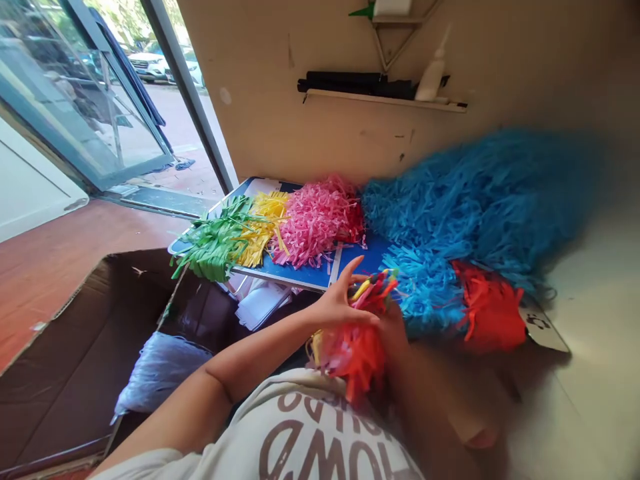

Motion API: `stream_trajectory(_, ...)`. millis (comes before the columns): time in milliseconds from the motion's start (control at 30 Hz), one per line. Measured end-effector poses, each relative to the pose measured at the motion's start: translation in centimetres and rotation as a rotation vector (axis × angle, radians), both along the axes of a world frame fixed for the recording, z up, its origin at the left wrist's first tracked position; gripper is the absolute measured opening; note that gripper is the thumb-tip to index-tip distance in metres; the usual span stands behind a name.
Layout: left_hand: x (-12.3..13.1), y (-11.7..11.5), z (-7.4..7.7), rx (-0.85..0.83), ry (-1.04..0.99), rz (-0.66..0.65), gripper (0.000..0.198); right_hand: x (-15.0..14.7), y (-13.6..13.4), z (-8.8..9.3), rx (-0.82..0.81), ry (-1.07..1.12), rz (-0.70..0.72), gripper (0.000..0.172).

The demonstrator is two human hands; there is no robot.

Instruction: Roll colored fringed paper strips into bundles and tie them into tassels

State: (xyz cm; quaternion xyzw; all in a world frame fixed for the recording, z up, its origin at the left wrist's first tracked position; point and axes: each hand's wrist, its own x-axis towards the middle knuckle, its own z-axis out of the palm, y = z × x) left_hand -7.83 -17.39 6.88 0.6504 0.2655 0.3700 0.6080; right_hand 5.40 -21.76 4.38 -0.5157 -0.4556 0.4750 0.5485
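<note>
Pressing spread fingers onto a bundle of red-orange paper fringe (357, 357), L hand (345, 303) sits on its upper left, bundle's long axis running from the shirt (320, 427) toward the wall. R hand (395, 330) blurred at its right, grip unclear. Head view: pink paper fringe (315, 223) on blue board (305, 273), blue paper fringe (465, 200) just beside, cardboard box (65, 373) lower left.
</note>
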Motion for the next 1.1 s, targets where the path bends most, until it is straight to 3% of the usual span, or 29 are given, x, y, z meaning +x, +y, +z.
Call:
stream_trajectory(100, 0.2, -0.6, -2.5, -0.204, -0.076, 0.002, 0.126, 0.1, 0.7, -0.5, -0.045, 0.118, -0.179, 0.045)
stream_trajectory(200, 0.1, -0.8, -3.7, -0.312, -0.189, -0.017, 0.11, -0.3, 1.1, -1.1, -0.072, 0.111, -0.269, 0.049)
stream_trajectory(433, -1.3, 0.6, -3.8, -0.353, -0.052, -0.056, 0.066, -0.9, 0.0, -0.6, -0.085, 0.121, 0.001, 0.048)
stream_trajectory(533, -1.8, 1.1, -4.1, -0.253, 0.052, -0.003, 0.064, -0.9, 0.0, -1.2, -0.082, 0.07, 0.027, 0.047)
stream_trajectory(600, -2.1, 1.3, -4.5, -0.232, 0.091, -0.041, 0.067, -1.0, 0.1, -1.7, -0.086, 0.046, -0.018, 0.043)
stream_trajectory(700, -2.4, 1.1, -5.3, -0.364, 0.002, -0.123, 0.066, -1.2, 0.4, -2.4, -0.096, 0.122, -0.062, 0.043)
stream_trajectory(833, -1.9, -0.4, -6.1, -0.453, -0.244, -0.12, 0.06, -1.9, 0.8, -3.1, -0.057, 0.108, -0.186, 0.044)
stream_trajectory(933, -1.6, -1.1, -7.0, -0.476, -0.216, -0.165, 0.063, -2.4, 1.0, -3.2, -0.091, 0.043, -0.223, 0.043)
stream_trajectory(1000, -1.9, -0.9, -7.9, -0.502, -0.068, -0.105, 0.057, -2.2, 1.0, -2.9, -0.118, 0.041, -0.159, 0.045)
stream_trajectory(1100, -3.3, 0.4, -9.5, -0.505, 0.053, -0.04, 0.035, -0.5, 0.7, -2.4, -0.147, 0.069, 0.072, 0.055)
